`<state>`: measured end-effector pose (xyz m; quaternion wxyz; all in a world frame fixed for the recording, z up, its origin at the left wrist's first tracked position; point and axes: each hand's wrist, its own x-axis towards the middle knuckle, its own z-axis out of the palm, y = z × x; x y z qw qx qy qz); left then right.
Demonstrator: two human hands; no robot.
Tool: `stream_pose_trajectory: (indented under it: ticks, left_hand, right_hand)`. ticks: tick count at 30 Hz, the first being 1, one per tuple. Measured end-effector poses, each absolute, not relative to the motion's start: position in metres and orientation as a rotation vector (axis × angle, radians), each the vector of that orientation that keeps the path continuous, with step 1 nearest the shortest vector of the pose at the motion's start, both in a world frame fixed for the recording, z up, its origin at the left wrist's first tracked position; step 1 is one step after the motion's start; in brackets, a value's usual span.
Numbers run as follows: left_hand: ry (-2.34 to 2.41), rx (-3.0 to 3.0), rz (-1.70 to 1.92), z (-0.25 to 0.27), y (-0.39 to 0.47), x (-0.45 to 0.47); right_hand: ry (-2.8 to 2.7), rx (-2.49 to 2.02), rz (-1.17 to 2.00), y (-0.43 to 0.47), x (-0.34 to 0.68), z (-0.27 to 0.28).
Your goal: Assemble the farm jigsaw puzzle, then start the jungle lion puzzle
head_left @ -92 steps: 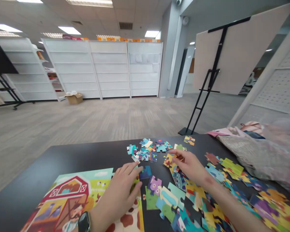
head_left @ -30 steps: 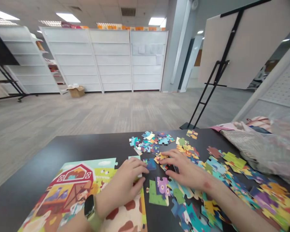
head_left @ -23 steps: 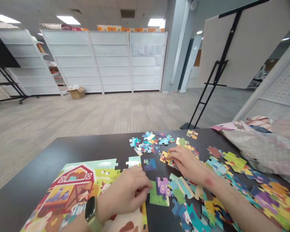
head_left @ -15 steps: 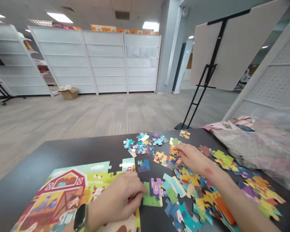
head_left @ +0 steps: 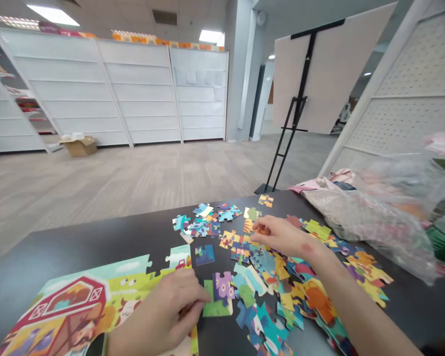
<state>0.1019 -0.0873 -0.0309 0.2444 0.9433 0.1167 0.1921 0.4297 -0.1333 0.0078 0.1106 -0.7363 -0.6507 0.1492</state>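
Note:
My left hand (head_left: 174, 304) rests on the right side of a partly assembled farm jigsaw puzzle (head_left: 129, 284), its fingers curled in. Its fingertips reach a green puzzle piece (head_left: 217, 310) beside the puzzle's edge; whatever lies under the palm is hidden. A purple piece (head_left: 223, 286) partly covers the green one. Over the loose pieces, my right hand (head_left: 276, 235) has thumb and index finger closed around what looks like an orange puzzle piece, mostly hidden. A striped orange piece (head_left: 248, 226) and a pale green piece (head_left: 252, 213) lie just beyond those fingertips.
Many loose pieces (head_left: 267, 326) spread over the dark table (head_left: 96, 230), with a dark blue piece (head_left: 205, 254) above my left hand. At the right stand a fabric bag (head_left: 328, 198) and clear plastic wrapping (head_left: 385, 222). Behind are an easel (head_left: 287, 133) and white shelving (head_left: 144, 94).
The view has turned to the right, so everything sits further left. My right hand stays over the same pieces, its thumb and index now showing orange between them. My left hand stays in place.

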Motion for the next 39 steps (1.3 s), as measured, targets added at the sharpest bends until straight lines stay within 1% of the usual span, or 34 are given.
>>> stream_pose_trajectory:
  ticks: [4, 6, 12, 18, 23, 27, 35, 39]
  left_hand:
    - [0.318, 2.574, 0.496, -0.034, -0.086, 0.101]
    - [0.328, 2.572, 0.486, -0.034, -0.085, 0.101]
    - [0.323, 2.593, 0.523, -0.030, -0.085, 0.105]
    - [0.268, 2.689, 0.442, -0.033, -0.081, 0.107]
    - [0.250, 2.712, 0.445, -0.036, -0.084, 0.107]
    - [0.243, 2.715, 0.387, -0.036, -0.088, 0.107]
    - [0.121, 2.639, 0.275, -0.032, -0.102, 0.106]
    - [0.139, 2.644, 0.261, -0.030, -0.103, 0.107]
  right_hand:
    - [-1.799, -2.349, 0.205, -0.133, 0.450, 0.000]
    - [-1.757, -2.432, 0.174, -0.133, 0.458, -0.003]
    - [-1.777, -2.398, 0.258, -0.133, 0.459, -0.009]
    - [-1.885, -2.313, 0.262, -0.125, 0.441, -0.017]
    - [-2.022, -2.103, 0.412, -0.126, 0.422, -0.010]
    - [-2.107, -2.019, 0.459, -0.128, 0.425, -0.011]
    - [-1.995, -1.981, 0.448, -0.123, 0.429, -0.012]
    - [-1.872, -1.862, 0.600, -0.123, 0.421, -0.005]
